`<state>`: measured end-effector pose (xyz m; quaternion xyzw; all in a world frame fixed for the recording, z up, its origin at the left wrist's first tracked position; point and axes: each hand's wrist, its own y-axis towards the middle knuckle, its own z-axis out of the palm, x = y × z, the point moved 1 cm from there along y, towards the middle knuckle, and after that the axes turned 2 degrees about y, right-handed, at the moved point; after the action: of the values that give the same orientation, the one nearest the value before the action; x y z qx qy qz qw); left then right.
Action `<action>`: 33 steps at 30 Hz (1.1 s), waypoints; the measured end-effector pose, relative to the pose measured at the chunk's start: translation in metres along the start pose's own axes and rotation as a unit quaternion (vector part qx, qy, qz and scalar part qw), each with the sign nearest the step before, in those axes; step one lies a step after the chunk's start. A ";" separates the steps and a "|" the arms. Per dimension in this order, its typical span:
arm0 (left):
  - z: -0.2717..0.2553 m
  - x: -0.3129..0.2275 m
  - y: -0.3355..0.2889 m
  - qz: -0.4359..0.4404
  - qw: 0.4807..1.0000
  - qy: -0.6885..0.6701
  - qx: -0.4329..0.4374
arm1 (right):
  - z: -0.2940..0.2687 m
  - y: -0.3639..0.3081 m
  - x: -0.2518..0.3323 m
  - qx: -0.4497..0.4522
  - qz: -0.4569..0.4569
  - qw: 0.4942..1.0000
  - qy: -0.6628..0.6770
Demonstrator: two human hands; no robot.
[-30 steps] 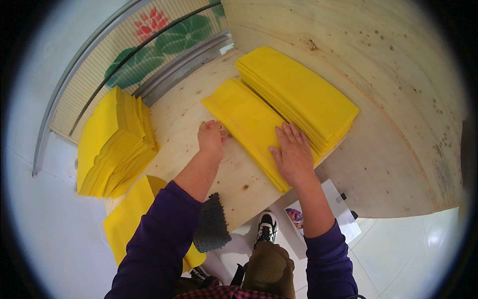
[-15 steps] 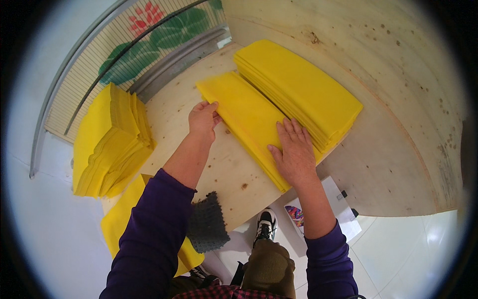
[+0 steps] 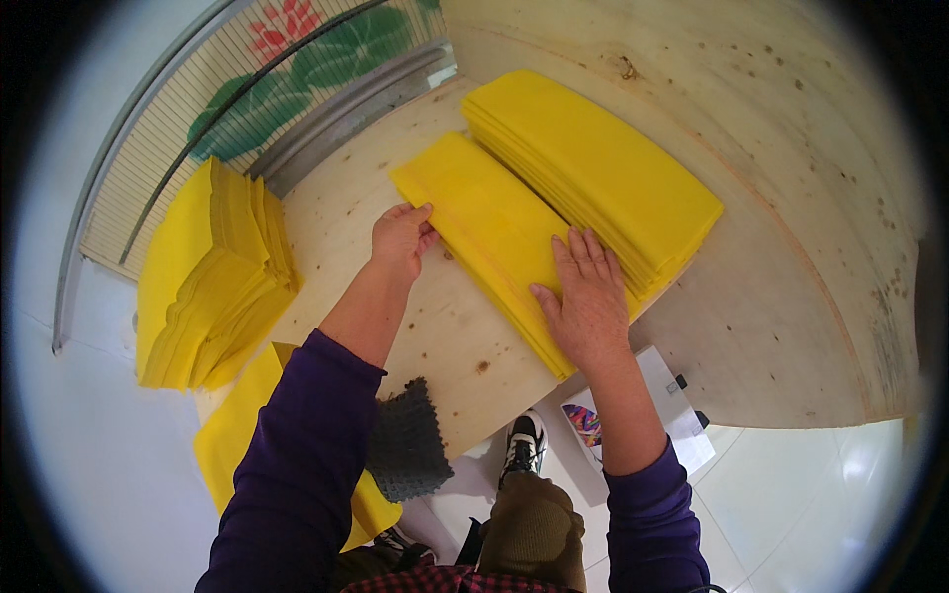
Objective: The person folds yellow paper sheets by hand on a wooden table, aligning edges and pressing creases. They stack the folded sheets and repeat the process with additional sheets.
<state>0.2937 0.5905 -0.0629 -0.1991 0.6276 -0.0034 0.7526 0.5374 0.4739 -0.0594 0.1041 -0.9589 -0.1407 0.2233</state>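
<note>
A folded yellow cloth [image 3: 484, 212], seemingly several layers thick, lies slantwise across the wooden table. At its left edge, near the far end, my left hand [image 3: 400, 240] pinches the border between thumb and fingers. My right hand [image 3: 591, 296] rests flat on the near end, fingers extended and thumb apart. Just to the right, a taller stack of folded yellow cloth [image 3: 593, 153] runs alongside it; my right fingertips come close to that stack's near side.
Another pile of yellow cloth [image 3: 203, 282] stands at the table's left. Below it hangs a loose yellow sheet [image 3: 237, 420] beside a dark grey zigzag-edged piece [image 3: 407, 445]. A plywood panel [image 3: 781, 188] rises at right. A white box [image 3: 672, 400] sits on the floor.
The far end of the folded cloth looks flatter and sharper than before. Both hands keep nearly the same places, and the view has shifted slightly.
</note>
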 end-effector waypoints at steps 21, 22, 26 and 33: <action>0.025 -0.006 -0.027 0.582 0.713 0.386 0.061 | 0.001 0.001 0.002 0.014 0.014 0.999 -0.027; 0.038 -0.002 -0.033 0.531 0.700 0.459 0.132 | 0.001 0.002 0.003 0.018 0.014 0.999 -0.033; 0.083 0.018 -0.056 0.489 0.613 0.572 0.241 | -0.001 0.004 0.005 0.060 0.020 0.996 -0.055; 0.080 0.020 -0.032 0.375 0.598 0.684 0.186 | 0.003 0.001 0.006 0.079 0.018 0.994 -0.076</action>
<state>0.3811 0.5792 -0.0609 0.2583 0.9639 0.0276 0.0592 0.5308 0.4738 -0.0595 0.0933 -0.9828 -0.0682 0.1438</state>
